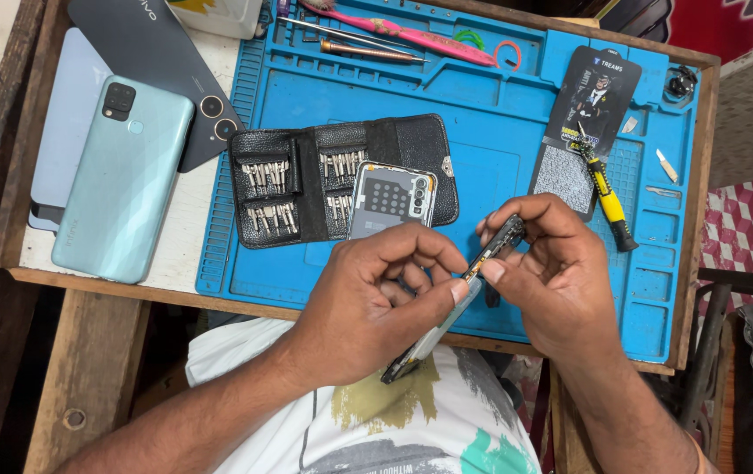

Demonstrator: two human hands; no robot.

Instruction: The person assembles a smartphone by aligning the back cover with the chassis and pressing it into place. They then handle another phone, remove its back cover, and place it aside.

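Observation:
Both my hands hold a thin, opened phone body (491, 254) on edge above the front of the blue work mat (499, 132). My left hand (376, 298) grips its lower part, fingers curled around the frame. My right hand (548, 272) pinches the upper end with thumb and fingertips. Just behind my hands a grey phone back cover (390, 197) with a camera block lies on an open black bit case (306, 180) holding several screwdriver bits.
A light-green phone (122, 180) lies face down at the left, on a pale cover and beside a dark phone (153, 53). A yellow-handled tool (609, 202) and a black card (591, 110) sit on the mat's right. Pink tweezers and a screwdriver (368, 48) rest at the back.

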